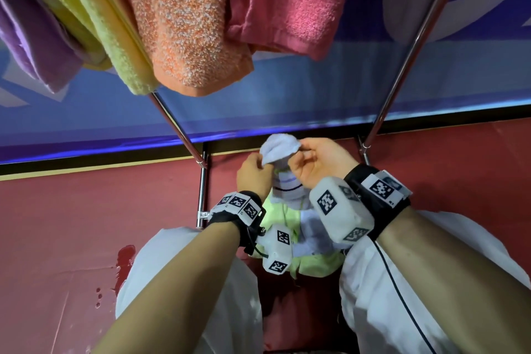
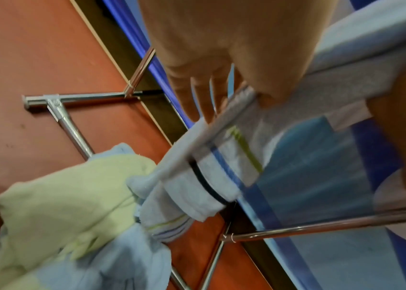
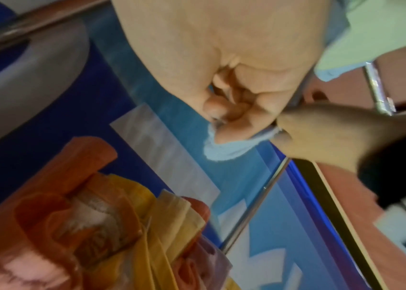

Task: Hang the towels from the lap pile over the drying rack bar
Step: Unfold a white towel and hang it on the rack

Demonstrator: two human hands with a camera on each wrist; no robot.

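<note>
Head view: four towels already hang overhead on the rack, counted left to right as purple towel [image 1: 27, 37], yellow-green towel [image 1: 94, 23], orange speckled towel [image 1: 184, 29] and pink towel [image 1: 290, 0]. Two slanted rack legs [image 1: 175, 121] run down to the red floor [image 1: 57, 224]. Left hand [image 1: 254, 174] and right hand [image 1: 319, 161] are together above the lap, each grip pinching the top edge of a pale blue striped towel [image 1: 277, 149], which is lifted partly clear; its lower part trails into the lap pile [image 1: 313, 250]. The pile shows at least one pale green piece and one light blue piece; exact count cannot be told. Left wrist view: left hand's fingers [image 2: 197, 98] pinch the pale towel's hem, stripes of green, blue and black visible on the cloth; pile of green and blue fabric lies below, beside the rack's base tubes [image 2: 73, 129]. Right wrist view: blurred, but the right fingers [image 3: 229, 117] are curled on a small fold of the pale towel, the left hand touching alongside. Hung towels show at lower left. Judgement: task is past the middle, four hung, one in hand not yet on the bar, and seemingly two or so left on the lap.
</note>
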